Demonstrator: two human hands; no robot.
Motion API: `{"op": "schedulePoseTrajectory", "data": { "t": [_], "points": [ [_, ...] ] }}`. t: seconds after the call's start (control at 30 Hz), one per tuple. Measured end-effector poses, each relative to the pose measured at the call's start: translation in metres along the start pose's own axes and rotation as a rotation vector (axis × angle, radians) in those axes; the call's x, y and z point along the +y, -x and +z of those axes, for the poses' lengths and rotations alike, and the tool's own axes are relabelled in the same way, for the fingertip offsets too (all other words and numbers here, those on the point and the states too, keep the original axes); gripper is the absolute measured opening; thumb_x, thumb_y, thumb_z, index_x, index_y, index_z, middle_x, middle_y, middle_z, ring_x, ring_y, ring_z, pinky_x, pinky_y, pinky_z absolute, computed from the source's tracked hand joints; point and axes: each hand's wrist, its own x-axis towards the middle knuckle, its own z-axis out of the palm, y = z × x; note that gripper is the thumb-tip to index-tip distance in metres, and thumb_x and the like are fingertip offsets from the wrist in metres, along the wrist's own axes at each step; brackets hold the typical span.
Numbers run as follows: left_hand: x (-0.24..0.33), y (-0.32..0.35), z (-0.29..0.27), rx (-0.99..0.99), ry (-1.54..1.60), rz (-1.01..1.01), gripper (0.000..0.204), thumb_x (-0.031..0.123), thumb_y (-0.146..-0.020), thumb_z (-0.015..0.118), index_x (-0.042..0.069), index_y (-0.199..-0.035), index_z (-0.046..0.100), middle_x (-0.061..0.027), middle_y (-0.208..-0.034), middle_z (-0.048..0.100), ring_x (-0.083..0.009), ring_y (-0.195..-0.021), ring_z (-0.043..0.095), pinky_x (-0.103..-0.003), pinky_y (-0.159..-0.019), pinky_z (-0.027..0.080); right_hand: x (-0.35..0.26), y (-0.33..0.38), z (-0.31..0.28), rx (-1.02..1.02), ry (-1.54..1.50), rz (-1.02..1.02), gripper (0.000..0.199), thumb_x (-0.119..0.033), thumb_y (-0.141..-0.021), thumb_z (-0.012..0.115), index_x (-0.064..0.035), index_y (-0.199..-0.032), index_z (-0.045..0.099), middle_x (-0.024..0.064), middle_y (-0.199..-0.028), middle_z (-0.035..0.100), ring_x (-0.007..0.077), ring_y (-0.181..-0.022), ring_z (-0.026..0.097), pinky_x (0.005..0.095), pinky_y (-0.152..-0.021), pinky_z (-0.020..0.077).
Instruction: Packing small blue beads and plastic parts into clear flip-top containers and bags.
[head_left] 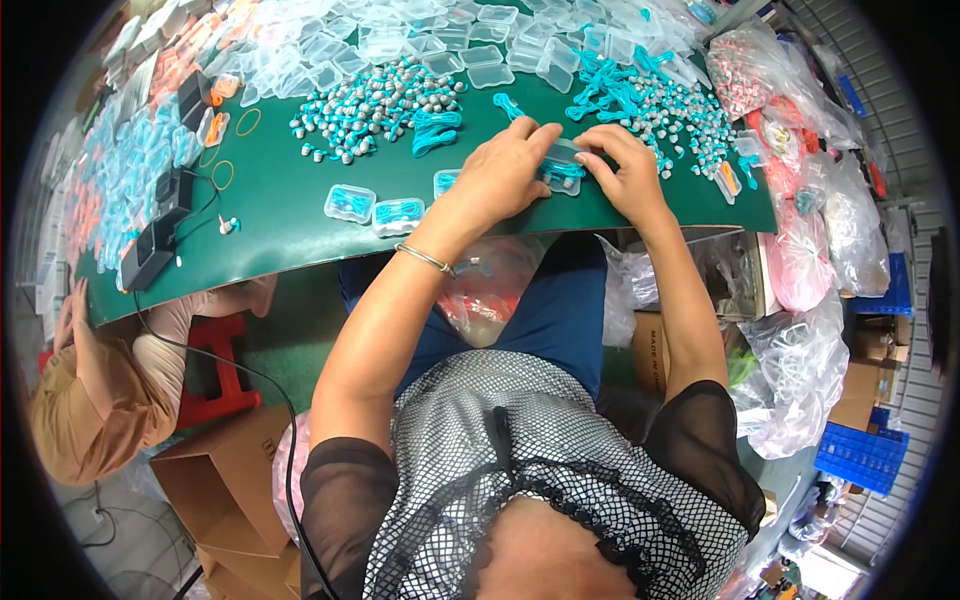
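A small clear plastic case with teal cord and small grey tips inside lies on the green table, its lid raised. My left hand has its fingers curled at the case's left side, partly hiding it. At the right side, my right hand grips the case's edge between thumb and fingers. Two filled cases, one at far left and a nearer one, lie left of my hands. Another filled case is partly covered by my left wrist.
Behind my hands are a heap of grey-and-teal earplugs, a teal cord bundle and many clear cases. More corded earplugs lie at right. Black boxes with a cable stand at left, near another person.
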Motion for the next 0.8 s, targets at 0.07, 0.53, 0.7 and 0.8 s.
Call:
{"op": "schedulePoseTrajectory", "data": {
  "t": [0.07, 0.53, 0.7, 0.8],
  "points": [
    [-0.001, 0.0, -0.003, -0.046, -0.013, 0.01, 0.058, 0.005, -0.07, 0.079, 0.007, -0.124, 0.056, -0.0145, -0.114, 0.058, -0.0358, -0.101, 0.062, -0.043, -0.084, 0.052, -0.008, 0.008, -0.002, 0.008, -0.03, -0.036, 0.023, -0.004, -0.081, 0.071, -0.0013, -0.104, 0.067, 0.0121, -0.098, 0.067, 0.0254, -0.085, 0.067, 0.0335, -0.075, 0.0526],
    [-0.001, 0.004, 0.003, -0.014, -0.036, 0.051, 0.051, 0.006, -0.07, 0.079, 0.005, -0.117, 0.06, -0.0123, -0.112, 0.06, -0.0348, -0.097, 0.062, -0.042, -0.081, 0.052, -0.039, 0.058, 0.03, 0.193, 0.446, 0.113, 0.029, -0.005, -0.082, 0.061, -0.0087, -0.11, 0.067, 0.0059, -0.107, 0.065, 0.0257, -0.104, 0.058, 0.0402, -0.092, 0.0381],
    [0.001, 0.007, 0.008, 0.008, -0.113, 0.08, 0.047, 0.008, -0.071, 0.078, 0.003, -0.114, 0.061, -0.0129, -0.11, 0.06, -0.0347, -0.096, 0.062, -0.043, -0.081, 0.052, -0.052, 0.061, 0.031, 0.141, 0.608, 0.06, 0.033, -0.007, -0.083, 0.061, -0.008, -0.116, 0.064, 0.004, -0.112, 0.062, 0.0242, -0.107, 0.055, 0.0453, -0.098, 0.0325],
    [0.005, 0.01, 0.01, 0.014, -0.209, 0.099, 0.038, 0.01, -0.075, 0.075, 0.003, -0.111, 0.062, -0.0127, -0.106, 0.06, -0.0336, -0.095, 0.063, -0.043, -0.081, 0.051, -0.06, 0.063, 0.027, 0.068, 0.704, 0.06, 0.035, -0.004, -0.084, 0.06, -0.0065, -0.119, 0.062, 0.0066, -0.116, 0.062, 0.0258, -0.108, 0.055, 0.0438, -0.1, 0.0322]
  ]
}}
